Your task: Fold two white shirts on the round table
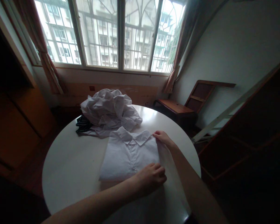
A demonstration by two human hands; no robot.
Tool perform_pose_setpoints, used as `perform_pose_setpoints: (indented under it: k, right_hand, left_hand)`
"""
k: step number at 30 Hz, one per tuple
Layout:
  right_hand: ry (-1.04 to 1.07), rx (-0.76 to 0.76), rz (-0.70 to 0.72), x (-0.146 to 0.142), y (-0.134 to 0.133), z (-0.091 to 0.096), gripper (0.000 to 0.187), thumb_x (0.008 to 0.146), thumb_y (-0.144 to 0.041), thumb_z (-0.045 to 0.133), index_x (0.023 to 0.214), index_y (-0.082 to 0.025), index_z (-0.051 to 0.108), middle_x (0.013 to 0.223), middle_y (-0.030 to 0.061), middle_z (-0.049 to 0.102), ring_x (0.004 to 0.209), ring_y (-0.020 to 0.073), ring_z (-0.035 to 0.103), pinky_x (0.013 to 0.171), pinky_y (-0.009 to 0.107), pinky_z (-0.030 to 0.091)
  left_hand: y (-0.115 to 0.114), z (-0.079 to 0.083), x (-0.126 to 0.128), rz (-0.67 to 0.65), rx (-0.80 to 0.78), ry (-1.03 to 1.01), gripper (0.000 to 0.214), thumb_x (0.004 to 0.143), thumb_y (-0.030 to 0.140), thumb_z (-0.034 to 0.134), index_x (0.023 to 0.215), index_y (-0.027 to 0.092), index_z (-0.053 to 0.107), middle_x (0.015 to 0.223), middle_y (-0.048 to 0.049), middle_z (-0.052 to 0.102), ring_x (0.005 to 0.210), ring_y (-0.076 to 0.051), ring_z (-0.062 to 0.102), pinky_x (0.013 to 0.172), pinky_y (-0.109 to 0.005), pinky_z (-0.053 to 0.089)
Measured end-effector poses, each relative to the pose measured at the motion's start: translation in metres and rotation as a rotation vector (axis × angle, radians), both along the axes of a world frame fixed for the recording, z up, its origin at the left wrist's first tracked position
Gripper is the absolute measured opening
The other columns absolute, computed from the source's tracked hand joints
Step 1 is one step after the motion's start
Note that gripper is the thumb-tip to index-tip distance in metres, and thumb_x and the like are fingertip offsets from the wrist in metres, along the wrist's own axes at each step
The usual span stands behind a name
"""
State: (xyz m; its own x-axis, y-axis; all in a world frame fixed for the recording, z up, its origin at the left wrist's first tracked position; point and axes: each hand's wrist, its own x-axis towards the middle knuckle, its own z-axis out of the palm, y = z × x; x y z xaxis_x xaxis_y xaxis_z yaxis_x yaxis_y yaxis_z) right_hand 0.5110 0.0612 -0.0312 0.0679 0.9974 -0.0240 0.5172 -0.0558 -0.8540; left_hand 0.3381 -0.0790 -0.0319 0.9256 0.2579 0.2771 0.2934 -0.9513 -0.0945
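Observation:
A white collared shirt [130, 157] lies folded into a neat rectangle on the round white table [67, 165], its collar pointing away from me. With thumb and fingers together, my right hand [162, 137] pinches its far right edge beside the collar. My left hand [152, 176] reaches across the near side to the lower right corner. Its fingers curl closed over the edge there, and the hand hides that corner of the fabric.
Behind the folded shirt sits a crumpled heap of white clothes [109, 107], with a dark striped cloth [84, 123] at its left. A wooden chair [177, 106] stands beyond the table on the right. Wooden cabinets [21, 115] flank the left side, below a barred window.

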Motion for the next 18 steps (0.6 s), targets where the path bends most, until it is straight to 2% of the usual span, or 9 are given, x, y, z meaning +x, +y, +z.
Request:
perform_pose_setpoints:
  k: [4, 9, 15, 18]
  right_hand:
    - [0.158, -0.044, -0.071, -0.003, -0.002, 0.004, 0.003, 0.063, -0.014, 0.06, 0.064, -0.013, 0.058, 0.052, -0.0024, 0.056, 0.05, 0.0092, 0.052, 0.051, 0.02, 0.041]
    - [0.378, -0.084, -0.193, 0.001, -0.007, 0.009, 0.021, 0.059, -0.005, 0.063, 0.076, -0.014, 0.056, 0.059, -0.0006, 0.06, 0.056, 0.0108, 0.057, 0.058, 0.022, 0.046]
    - [0.169, -0.182, -0.106, 0.026, -0.014, 0.019, 0.021, 0.056, -0.005, 0.065, 0.074, -0.012, 0.059, 0.061, 0.001, 0.061, 0.059, 0.0127, 0.059, 0.056, 0.023, 0.045]
    - [-0.061, -0.172, -0.135, 0.031, -0.016, 0.02, 0.022, 0.059, -0.005, 0.062, 0.079, -0.012, 0.06, 0.065, 0.0022, 0.063, 0.061, 0.0134, 0.059, 0.056, 0.023, 0.045]
  left_hand:
    - [-0.002, 0.003, -0.001, -0.009, 0.01, -0.003, 0.006, 0.084, 0.02, 0.047, 0.083, 0.016, 0.052, 0.087, -0.0042, 0.051, 0.08, -0.016, 0.045, 0.066, -0.027, 0.038]
    - [-0.004, 0.005, -0.001, -0.042, 0.024, 0.009, 0.009, 0.085, 0.019, 0.045, 0.083, 0.016, 0.053, 0.085, -0.0048, 0.051, 0.079, -0.016, 0.045, 0.065, -0.027, 0.037]
    - [-0.002, 0.001, 0.0, -0.124, -0.037, -0.028, 0.009, 0.085, 0.02, 0.045, 0.088, 0.017, 0.053, 0.089, -0.0031, 0.052, 0.079, -0.014, 0.045, 0.067, -0.025, 0.038]
    - [-0.003, 0.001, 0.001, -0.177, -0.085, -0.061, 0.009, 0.085, 0.019, 0.045, 0.083, 0.017, 0.054, 0.09, -0.0025, 0.054, 0.079, -0.013, 0.045, 0.071, -0.024, 0.038]
